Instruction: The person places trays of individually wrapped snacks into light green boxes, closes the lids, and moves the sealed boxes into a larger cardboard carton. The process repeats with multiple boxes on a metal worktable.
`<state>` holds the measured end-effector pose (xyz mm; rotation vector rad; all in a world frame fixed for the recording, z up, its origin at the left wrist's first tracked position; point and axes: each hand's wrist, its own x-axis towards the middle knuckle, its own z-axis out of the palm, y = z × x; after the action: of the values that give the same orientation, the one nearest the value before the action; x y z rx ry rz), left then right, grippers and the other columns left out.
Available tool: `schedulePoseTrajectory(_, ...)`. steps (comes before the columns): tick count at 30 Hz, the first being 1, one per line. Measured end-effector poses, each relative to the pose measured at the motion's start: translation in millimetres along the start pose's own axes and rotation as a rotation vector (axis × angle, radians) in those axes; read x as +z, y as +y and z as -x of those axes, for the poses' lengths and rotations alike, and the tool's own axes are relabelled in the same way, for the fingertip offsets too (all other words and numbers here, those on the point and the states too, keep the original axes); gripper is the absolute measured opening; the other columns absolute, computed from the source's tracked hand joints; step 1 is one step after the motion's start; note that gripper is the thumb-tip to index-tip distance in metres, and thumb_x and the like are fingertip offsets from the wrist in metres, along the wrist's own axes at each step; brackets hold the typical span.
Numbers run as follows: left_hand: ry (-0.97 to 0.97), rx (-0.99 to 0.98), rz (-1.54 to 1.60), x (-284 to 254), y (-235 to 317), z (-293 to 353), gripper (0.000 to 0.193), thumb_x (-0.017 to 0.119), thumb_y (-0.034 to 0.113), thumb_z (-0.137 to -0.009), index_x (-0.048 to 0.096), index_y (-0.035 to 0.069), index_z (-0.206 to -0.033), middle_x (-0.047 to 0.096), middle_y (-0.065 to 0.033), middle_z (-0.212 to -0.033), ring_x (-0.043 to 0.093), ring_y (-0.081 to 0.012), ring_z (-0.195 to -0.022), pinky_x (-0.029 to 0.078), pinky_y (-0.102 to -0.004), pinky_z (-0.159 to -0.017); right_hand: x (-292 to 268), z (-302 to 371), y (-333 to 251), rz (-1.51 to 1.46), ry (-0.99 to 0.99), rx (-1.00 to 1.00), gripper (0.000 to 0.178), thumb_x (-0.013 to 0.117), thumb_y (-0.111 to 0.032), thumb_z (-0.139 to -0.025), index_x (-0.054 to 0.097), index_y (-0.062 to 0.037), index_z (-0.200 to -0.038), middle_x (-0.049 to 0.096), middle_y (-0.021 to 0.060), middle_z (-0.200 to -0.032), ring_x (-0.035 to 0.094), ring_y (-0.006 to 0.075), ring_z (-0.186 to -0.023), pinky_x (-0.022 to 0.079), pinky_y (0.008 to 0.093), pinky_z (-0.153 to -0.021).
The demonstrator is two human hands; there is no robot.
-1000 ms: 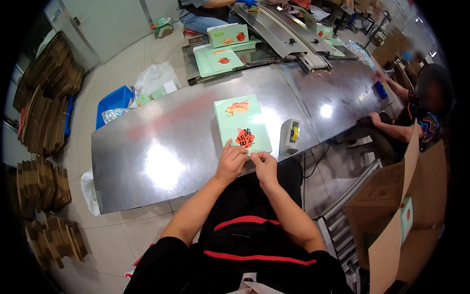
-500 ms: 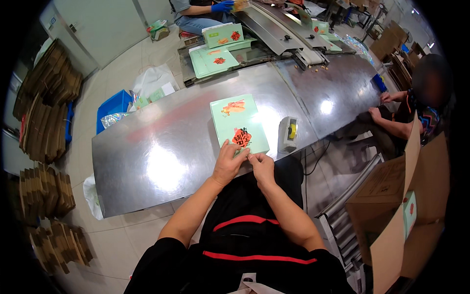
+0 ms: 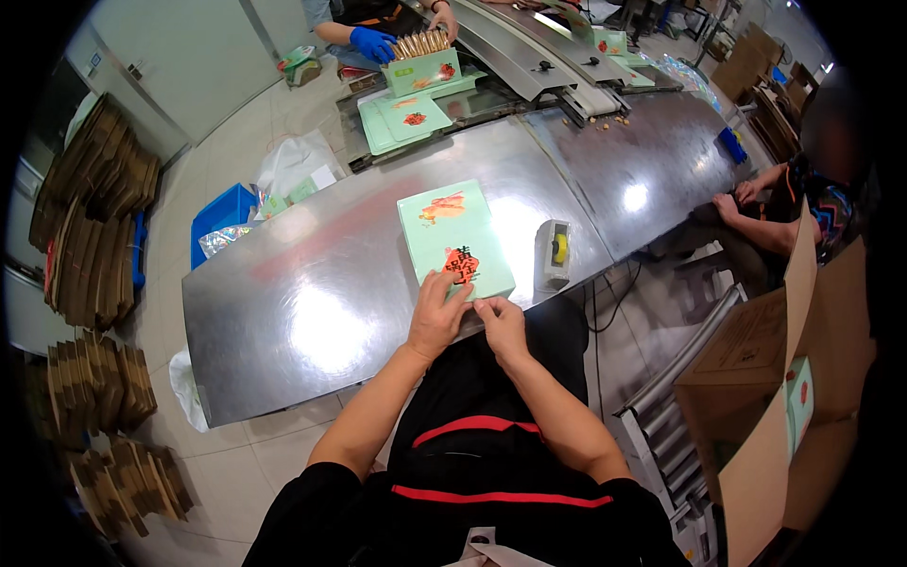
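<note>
A pale green carton (image 3: 461, 227) with red and orange printing lies flat on the metal table, close to its front edge. My left hand (image 3: 437, 317) rests on the carton's near end, fingers stretched over the top face and thumb toward the front edge. At that same edge my right hand (image 3: 502, 326) has its fingers curled in a pinch. Whatever lies between those fingertips is too small to make out. Just right of the carton stands a tape dispenser (image 3: 555, 257) with a yellow core, touched by neither hand.
Across the metal table (image 3: 255, 312), a person's blue-gloved hand (image 3: 373, 43) is at a green box (image 3: 422, 74) of wrapped sticks, near flat green cartons (image 3: 402, 123) and a conveyor (image 3: 595, 102). Another person sits right, behind an open cardboard box (image 3: 746, 444). Cardboard stacks (image 3: 90, 217) stand left.
My hands stay at the carton's near edge, with only small finger shifts. Across the table, the gloved hand has come down with wrapped sticks, which now stand in the green box.
</note>
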<state>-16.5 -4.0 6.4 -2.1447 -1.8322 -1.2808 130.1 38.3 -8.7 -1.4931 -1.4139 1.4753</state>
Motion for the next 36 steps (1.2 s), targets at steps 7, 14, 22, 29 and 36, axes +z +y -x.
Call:
schedulePoseTrajectory(7, -0.072, -0.010, -0.004, -2, 0, -1, 0.035, 0.074, 0.010, -0.082, 0.069, 0.003, -0.117, 0.058, -0.0156, -0.135, 0.053, -0.0357, -0.128, 0.039, -0.0545, -0.111, 4, -5, 21, 0.306, 0.197, -0.528, 0.024, 0.068, -0.025, -0.094, 0.068, -0.0028, -0.085, 0.069, 0.0162, -0.081, 0.067, 0.0336, -0.074, 0.050, 0.0417, -0.069)
schedulePoseTrajectory(14, -0.122, -0.027, -0.053, 2, 5, 1, 0.035, 0.070, 0.008, -0.086, 0.068, 0.001, -0.119, 0.061, -0.0124, -0.134, 0.053, -0.0319, -0.131, 0.035, -0.0566, -0.113, 15, -6, 31, 0.300, 0.233, -0.442, 0.025, 0.063, -0.032, -0.097, 0.062, -0.0107, -0.084, 0.067, 0.0059, -0.083, 0.065, 0.0300, -0.086, 0.041, 0.0441, -0.082)
schedulePoseTrajectory(22, -0.087, -0.086, -0.137, 16, 29, 3, 0.034, 0.064, 0.002, -0.087, 0.065, -0.003, -0.121, 0.058, -0.0146, -0.136, 0.051, -0.0337, -0.131, 0.033, -0.0598, -0.113, -9, -30, 41, 0.504, 0.196, -0.290, 0.053, 0.071, -0.053, -0.087, 0.063, -0.0020, -0.079, 0.068, 0.0167, -0.079, 0.066, 0.0355, -0.080, 0.045, 0.0455, -0.074)
schedulePoseTrajectory(29, -0.174, -0.168, -0.166, 5, 57, 0, 0.037, 0.066, 0.007, -0.082, 0.065, -0.003, -0.118, 0.056, -0.0135, -0.133, 0.048, -0.0353, -0.127, 0.036, -0.0557, -0.108, -41, -17, 57, 0.338, 0.298, -0.229, 0.049, 0.065, -0.047, -0.094, 0.065, -0.0035, -0.073, 0.067, 0.0120, -0.069, 0.065, 0.0343, -0.068, 0.046, 0.0463, -0.066)
schedulePoseTrajectory(36, 0.095, -0.237, -0.027, 0, -45, -57, 0.025, 0.067, 0.014, -0.086, 0.072, 0.005, -0.109, 0.062, -0.0193, -0.124, 0.057, -0.0390, -0.117, 0.044, -0.0505, -0.102, -19, -13, -18, 0.520, -0.061, 0.108, 0.070, 0.046, -0.070, -0.095, 0.077, -0.0098, -0.079, 0.072, 0.0081, -0.072, 0.073, 0.0266, -0.077, 0.055, 0.0423, -0.073)
